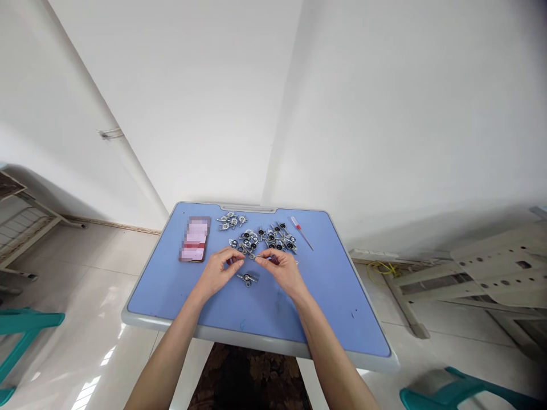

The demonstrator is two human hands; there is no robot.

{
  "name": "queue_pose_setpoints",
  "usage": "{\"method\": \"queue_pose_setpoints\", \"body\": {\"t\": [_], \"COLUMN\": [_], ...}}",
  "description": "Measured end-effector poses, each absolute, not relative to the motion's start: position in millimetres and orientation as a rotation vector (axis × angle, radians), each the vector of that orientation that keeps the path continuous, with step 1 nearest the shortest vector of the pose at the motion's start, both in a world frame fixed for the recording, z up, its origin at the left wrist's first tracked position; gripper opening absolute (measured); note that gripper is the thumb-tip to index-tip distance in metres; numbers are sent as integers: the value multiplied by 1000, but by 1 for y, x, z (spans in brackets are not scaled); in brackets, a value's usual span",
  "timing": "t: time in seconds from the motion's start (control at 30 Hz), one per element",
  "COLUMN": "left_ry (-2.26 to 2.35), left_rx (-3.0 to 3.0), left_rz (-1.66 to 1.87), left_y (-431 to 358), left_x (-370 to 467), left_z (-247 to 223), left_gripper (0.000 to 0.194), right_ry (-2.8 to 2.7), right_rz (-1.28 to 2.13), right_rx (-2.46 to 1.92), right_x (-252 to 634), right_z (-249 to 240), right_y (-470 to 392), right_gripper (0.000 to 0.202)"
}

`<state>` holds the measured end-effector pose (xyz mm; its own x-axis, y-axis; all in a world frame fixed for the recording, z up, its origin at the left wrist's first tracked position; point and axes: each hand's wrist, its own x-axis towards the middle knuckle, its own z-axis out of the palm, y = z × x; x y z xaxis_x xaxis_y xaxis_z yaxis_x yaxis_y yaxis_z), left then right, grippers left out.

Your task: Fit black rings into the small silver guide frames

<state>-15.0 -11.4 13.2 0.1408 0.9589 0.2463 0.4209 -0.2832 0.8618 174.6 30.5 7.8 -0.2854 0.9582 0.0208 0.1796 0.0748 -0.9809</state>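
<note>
My left hand (221, 270) and my right hand (283, 272) face each other above the middle of the table, both closed in a pinch. At my right fingertips is a small silvery metal piece (252, 256) that looks ring-ended. What my left fingers hold is too small to make out. Just beyond the fingers spreads a pile of small metal fittings (271, 237), many with black round parts and ring ends. One similar fitting (247, 279) lies apart, nearer to me and below my fingertips.
A smaller group of metal fittings (231, 220) lies near the back edge of the blue table (337, 307). A phone (195, 239) rests at the left. At the right lies a thin tool with a clear and red handle (294, 222). A white wall (213, 114) rises behind.
</note>
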Motion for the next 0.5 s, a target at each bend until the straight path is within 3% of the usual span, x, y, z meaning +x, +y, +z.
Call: {"method": "queue_pose_setpoints", "body": {"t": [0.33,0.5], "left_ry": [1249,1273], "left_rx": [1770,1784], "left_rz": [1061,1049], "left_y": [-13,-14], "left_x": [-8,-7], "left_z": [12,15], "left_gripper": [21,22], "right_ry": [-1525,-1591], "right_rz": [1489,1398], "right_rx": [-1050,-1048], "right_x": [164,167], "right_z": [2,8], "right_y": [23,22], "right_gripper": [26,27]}}
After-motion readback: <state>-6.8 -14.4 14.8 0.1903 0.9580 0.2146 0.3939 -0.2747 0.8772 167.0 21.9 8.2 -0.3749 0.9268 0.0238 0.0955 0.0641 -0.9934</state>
